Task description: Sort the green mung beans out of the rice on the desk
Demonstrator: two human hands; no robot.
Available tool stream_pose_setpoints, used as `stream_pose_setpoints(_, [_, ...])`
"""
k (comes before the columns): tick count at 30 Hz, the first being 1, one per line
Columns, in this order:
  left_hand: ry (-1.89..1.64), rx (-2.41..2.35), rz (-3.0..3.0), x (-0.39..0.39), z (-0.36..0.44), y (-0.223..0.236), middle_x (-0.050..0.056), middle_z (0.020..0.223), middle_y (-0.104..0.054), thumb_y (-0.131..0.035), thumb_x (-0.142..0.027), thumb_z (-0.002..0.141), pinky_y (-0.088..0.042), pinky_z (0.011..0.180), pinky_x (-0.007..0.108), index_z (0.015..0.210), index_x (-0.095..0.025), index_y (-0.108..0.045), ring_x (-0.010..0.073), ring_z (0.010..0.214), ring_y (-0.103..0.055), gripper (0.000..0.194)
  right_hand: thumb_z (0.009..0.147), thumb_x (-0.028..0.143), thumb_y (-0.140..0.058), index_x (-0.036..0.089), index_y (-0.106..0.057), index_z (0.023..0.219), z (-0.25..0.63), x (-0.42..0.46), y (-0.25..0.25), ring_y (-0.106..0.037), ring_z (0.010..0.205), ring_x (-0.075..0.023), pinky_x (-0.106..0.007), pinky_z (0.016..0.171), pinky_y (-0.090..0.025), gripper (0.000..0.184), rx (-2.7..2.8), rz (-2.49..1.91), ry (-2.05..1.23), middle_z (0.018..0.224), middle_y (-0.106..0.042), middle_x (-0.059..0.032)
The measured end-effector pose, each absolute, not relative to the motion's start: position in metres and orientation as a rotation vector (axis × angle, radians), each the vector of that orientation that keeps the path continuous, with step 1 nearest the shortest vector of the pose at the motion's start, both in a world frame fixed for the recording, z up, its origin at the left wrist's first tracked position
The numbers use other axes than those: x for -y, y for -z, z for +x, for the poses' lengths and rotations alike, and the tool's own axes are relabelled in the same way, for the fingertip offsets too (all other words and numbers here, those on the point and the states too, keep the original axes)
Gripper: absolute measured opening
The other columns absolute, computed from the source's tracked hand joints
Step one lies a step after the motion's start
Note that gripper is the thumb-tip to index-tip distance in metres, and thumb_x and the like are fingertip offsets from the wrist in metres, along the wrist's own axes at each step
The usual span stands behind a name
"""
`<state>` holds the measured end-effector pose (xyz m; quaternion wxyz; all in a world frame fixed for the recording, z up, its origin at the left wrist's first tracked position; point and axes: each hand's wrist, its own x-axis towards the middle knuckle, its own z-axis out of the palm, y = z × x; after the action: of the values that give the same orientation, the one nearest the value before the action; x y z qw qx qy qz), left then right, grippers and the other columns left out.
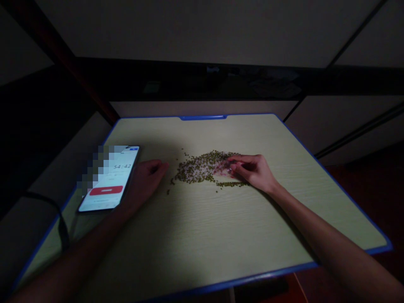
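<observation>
A low pile of small green beans mixed with white grains (198, 167) lies spread on the table, with a few loose beans at its left edge. At the pile's right side, my right hand (257, 170) is closed in a pinch, thumb and fingertips down among the grains. Whatever is between those fingertips is too small to make out. A short row of green beans (230, 184) runs along the near right side, just under that hand. My left hand (147, 179) rests in a loose fist left of the pile, in shadow; the inside of the fist is hidden.
A lit phone (109, 181) showing a timer lies by my left wrist, partly blurred out. A dark cable (59, 214) crosses the table's left edge. The pale table (221, 235) has a blue rim. Behind it stand dark panels with a shelf gap (189, 82).
</observation>
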<state>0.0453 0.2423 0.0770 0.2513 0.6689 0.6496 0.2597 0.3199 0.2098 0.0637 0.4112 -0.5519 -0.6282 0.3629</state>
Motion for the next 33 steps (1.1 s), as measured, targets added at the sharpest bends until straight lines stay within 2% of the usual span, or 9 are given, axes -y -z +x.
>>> stream_pose_setpoints(5, [-0.707,-1.766,1.822,-0.2420,0.0459,-0.0781,-0.006,0.046,-0.033,-0.044,-0.039,0.074,-0.025,0.051,0.024,0.049,-0.019,-0.039,0.0099,0.049,-0.035,0.033,0.072,0.030,-0.059,0.007,-0.071,0.095,0.3208,-0.2106,-0.0609,-0.047,0.047,-0.0090,-0.024,0.044,-0.040,0.035,1.587,-1.377,-0.894,0.068,-0.066,-0.0070])
stream_pose_setpoints(13, [-0.708,-1.764,1.821,-0.2425,0.0465,-0.0790,-0.006,0.046,-0.035,-0.043,-0.039,0.073,-0.026,0.051,0.024,0.050,-0.018,-0.043,0.0099,0.049,-0.036,0.032,0.075,0.026,-0.057,0.006,-0.071,0.097,0.3193,-0.2115,-0.0604,-0.054,0.052,-0.0115,-0.025,0.045,-0.042,0.033,1.639,-1.313,-0.850,0.079,-0.069,-0.0116])
stream_pose_setpoints(18, [-0.715,-1.760,1.824,-0.2434,0.0460,-0.0786,-0.006,0.046,-0.035,-0.044,-0.037,0.073,-0.026,0.052,0.024,0.048,-0.018,-0.042,0.0096,0.049,-0.036,0.031,0.074,0.025,-0.057,0.005,-0.070,0.097,0.3195,-0.2108,-0.0602,-0.058,0.057,-0.0141,-0.026,0.048,-0.046,0.033,1.677,-1.288,-0.816,0.081,-0.069,-0.0131])
stream_pose_setpoints(24, [-0.716,-1.766,1.814,-0.2421,0.0465,-0.0794,-0.006,0.046,-0.035,-0.044,-0.037,0.073,-0.025,0.052,0.024,0.049,-0.018,-0.041,0.0097,0.049,-0.035,0.031,0.075,0.027,-0.056,0.006,-0.071,0.096,0.3193,-0.2104,-0.0600,-0.056,0.051,-0.0131,-0.026,0.045,-0.045,0.033,1.712,-1.275,-0.809,0.075,-0.068,-0.0115])
stream_pose_setpoints(33, [-0.706,-1.771,1.809,-0.2423,0.0473,-0.0786,-0.006,0.045,-0.034,-0.045,-0.035,0.074,-0.025,0.052,0.024,0.049,-0.018,-0.041,0.0095,0.049,-0.035,0.031,0.076,0.024,-0.056,0.008,-0.071,0.097,0.3175,-0.2113,-0.0587,-0.058,0.057,-0.0140,-0.028,0.051,-0.047,0.030,1.774,-1.243,-0.710,0.078,-0.070,-0.0114])
